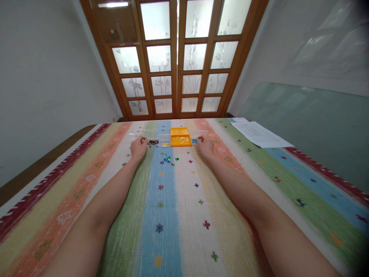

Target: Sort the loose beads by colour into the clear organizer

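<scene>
My left hand (138, 147) is closed, its fingertips pinched together at the left of some dark brown small pieces (153, 142). What it pinches, if anything, is too small to tell. My right hand (205, 146) is also closed, with its fingertips at a small group of blue pieces (194, 141). Whether it grips a piece or a box edge I cannot make out. Between my hands stands an open orange box (181, 146) with white bits inside and its lid raised at the back. Yellow pieces (165, 143) lie just left of it, seemingly in a clear tray.
Loose green, blue and dark pieces (167, 158) are scattered on the striped tablecloth (164, 246) in front of the orange box. White paper sheets (259, 134) lie at the far right. Beyond the table is a wooden glazed door (178, 77); a pale green panel (311, 123) stands right.
</scene>
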`<move>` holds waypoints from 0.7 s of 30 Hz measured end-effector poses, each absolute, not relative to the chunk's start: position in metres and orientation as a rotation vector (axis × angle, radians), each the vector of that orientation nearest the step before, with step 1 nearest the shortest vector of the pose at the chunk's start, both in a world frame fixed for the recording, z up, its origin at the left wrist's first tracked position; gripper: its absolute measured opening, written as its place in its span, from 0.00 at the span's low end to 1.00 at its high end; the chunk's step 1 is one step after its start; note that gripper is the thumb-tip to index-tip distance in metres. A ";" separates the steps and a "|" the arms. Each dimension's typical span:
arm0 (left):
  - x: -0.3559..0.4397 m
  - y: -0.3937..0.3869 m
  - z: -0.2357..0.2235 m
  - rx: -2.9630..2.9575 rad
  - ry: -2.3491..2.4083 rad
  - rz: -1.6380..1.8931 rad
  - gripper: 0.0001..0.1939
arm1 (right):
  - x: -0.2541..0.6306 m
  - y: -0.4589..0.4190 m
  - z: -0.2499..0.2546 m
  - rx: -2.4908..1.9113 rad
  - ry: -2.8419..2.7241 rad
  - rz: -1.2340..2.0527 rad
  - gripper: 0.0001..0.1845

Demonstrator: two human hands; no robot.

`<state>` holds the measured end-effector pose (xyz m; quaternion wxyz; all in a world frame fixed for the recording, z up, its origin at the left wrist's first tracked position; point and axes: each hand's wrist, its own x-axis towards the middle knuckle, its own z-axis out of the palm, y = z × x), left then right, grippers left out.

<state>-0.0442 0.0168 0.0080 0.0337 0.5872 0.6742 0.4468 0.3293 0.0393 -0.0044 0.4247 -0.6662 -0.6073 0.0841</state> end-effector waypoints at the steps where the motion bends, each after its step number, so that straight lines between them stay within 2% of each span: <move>1: -0.042 0.016 0.008 1.843 2.041 1.354 0.12 | 0.329 0.039 -0.005 -1.670 -1.525 0.203 0.15; 12: -0.008 -0.001 0.013 2.355 1.428 0.867 0.11 | 0.308 0.024 -0.001 -1.589 -1.726 0.142 0.13; 21: 0.005 -0.009 0.014 2.450 1.340 0.670 0.08 | 0.302 0.017 0.001 -1.453 -1.891 0.164 0.12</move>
